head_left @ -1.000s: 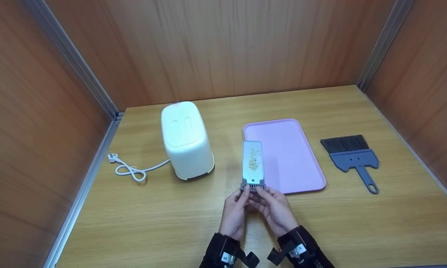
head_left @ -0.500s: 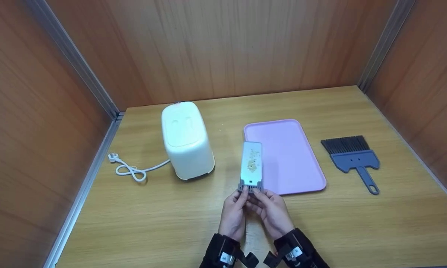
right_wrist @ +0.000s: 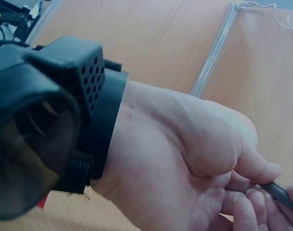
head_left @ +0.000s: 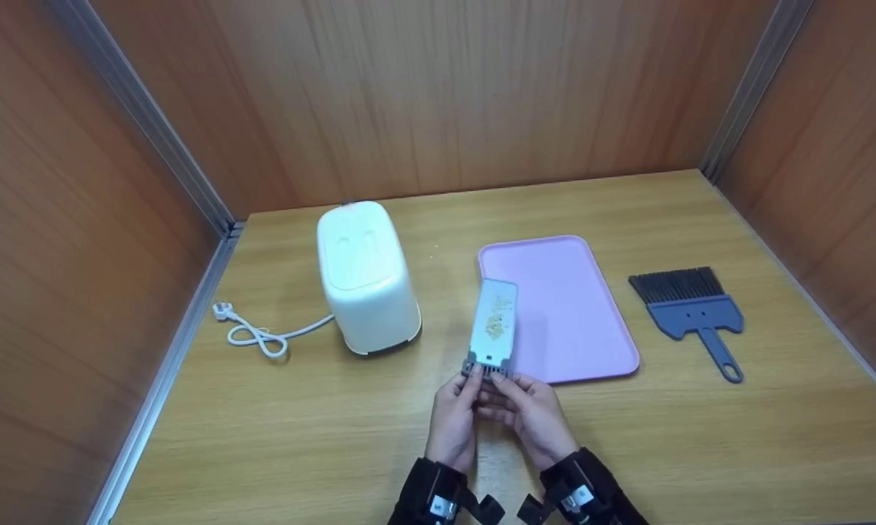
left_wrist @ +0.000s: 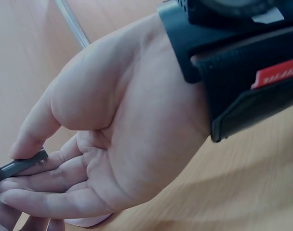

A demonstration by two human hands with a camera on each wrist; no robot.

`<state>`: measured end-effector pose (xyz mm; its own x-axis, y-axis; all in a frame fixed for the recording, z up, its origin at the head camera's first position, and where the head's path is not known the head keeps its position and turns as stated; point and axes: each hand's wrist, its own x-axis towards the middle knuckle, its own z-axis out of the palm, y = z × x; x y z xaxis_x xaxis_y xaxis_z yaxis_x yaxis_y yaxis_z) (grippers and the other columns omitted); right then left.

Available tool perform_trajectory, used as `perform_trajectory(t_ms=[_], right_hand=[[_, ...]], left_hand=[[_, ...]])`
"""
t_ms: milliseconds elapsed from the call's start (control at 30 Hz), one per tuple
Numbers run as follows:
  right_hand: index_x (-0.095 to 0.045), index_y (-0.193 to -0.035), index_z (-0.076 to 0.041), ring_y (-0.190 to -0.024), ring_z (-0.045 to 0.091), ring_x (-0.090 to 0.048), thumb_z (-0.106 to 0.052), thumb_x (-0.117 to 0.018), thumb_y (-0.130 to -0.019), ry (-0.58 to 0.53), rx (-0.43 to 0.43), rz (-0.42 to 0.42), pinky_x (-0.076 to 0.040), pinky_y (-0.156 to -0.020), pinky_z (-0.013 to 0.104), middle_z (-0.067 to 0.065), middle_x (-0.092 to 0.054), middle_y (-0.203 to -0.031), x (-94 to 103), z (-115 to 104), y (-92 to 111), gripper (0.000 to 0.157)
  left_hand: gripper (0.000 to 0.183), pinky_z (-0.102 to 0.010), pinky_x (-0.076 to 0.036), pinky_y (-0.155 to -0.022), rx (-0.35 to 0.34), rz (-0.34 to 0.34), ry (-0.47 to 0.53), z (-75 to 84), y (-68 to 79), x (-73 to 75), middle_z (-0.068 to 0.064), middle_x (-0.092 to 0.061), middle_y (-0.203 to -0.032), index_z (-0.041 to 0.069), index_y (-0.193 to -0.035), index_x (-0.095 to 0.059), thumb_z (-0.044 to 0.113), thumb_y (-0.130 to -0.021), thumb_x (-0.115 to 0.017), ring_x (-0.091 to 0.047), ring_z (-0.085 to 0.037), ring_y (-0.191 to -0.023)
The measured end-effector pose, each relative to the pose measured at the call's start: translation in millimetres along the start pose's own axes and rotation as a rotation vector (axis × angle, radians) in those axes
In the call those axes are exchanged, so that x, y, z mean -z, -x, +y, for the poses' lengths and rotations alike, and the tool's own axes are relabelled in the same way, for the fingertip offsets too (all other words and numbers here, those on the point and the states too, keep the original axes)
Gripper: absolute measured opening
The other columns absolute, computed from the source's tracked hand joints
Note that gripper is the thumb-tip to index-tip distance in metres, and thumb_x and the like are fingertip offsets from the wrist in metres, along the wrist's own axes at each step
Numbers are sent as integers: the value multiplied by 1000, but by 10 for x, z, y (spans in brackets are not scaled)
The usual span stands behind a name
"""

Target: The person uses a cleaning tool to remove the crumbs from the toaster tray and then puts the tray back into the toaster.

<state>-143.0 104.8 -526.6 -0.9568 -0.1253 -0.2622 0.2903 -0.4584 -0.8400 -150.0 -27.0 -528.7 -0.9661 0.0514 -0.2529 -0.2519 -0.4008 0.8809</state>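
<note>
Both hands grip the grey slotted end of a narrow, pale blue crumb tray [head_left: 494, 324], with the thumbs on top and the fingers underneath. Light crumbs lie scattered along its face. My left hand [head_left: 452, 423] pinches the left side of that end, and my right hand [head_left: 538, 423] the right side. Its far part overlaps the left edge of a pink-purple tray [head_left: 569, 306] in the head view. The left wrist view has the grey edge [left_wrist: 21, 166] between thumb and fingers. Likewise, the right wrist view has the right thumb over the grey edge [right_wrist: 280, 194].
A white toaster [head_left: 365, 277] with a cover on top stands left of the hands. Its white cord [head_left: 263, 337] and plug lie on the table to the left. On the right lies a blue-grey brush [head_left: 694, 310] with black bristles. Wooden panels [head_left: 438, 95] enclose the table.
The crumb tray's gripped end has shifted slightly left and toward me, so the crumb tray slants more. Both hands moved with it, keeping their hold.
</note>
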Motion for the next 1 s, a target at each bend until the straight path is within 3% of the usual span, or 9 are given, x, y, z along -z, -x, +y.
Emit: perform_trajectory(t_ms=[200,500,633,767,1000], right_hand=[[-68,-125,4,-94,17,-78,-12,-63,-108,24,-15,-39,-64,-85,31,11,-80,-104,47,-6,9,24],[-71,-118,0,-91,18,-77,-13,-66,-106,70,-29,-36,-65,-83,32,12,-80,-104,99,-69,26,18],[-70,-119,1,-91,18,-77,-14,-68,-105,102,-47,-7,-65,-82,31,13,-80,-104,152,-123,31,20],[-69,-121,5,-91,18,-76,-14,-67,-106,148,-62,30,-65,-83,32,14,-79,-105,250,-239,17,24],[-69,-120,2,-92,18,-74,-16,-64,-109,292,-37,138,-65,-82,34,10,-79,-103,571,-646,19,23]], left_hand=[[38,-30,-46,-99,-20,-2,3,-13,4,-3,-9,-69,-122,-9,-129,-66,24,-112,-58,-58,-20,-115],[35,-31,-49,-95,-30,22,-19,24,9,-14,-10,-70,-122,-8,-125,-67,23,-112,-56,-62,-18,-106],[36,-36,-49,-101,-37,18,-21,49,-7,3,-15,-73,-127,-9,-129,-65,22,-113,-54,-68,-22,-112],[41,-41,-50,-110,-45,-3,13,95,-33,54,-23,-68,-137,-12,-138,-57,21,-115,-50,-71,-27,-120],[48,-39,-56,-107,-35,-38,55,174,-57,180,-29,-62,-144,-14,-150,-44,20,-116,-46,-74,-31,-116]])
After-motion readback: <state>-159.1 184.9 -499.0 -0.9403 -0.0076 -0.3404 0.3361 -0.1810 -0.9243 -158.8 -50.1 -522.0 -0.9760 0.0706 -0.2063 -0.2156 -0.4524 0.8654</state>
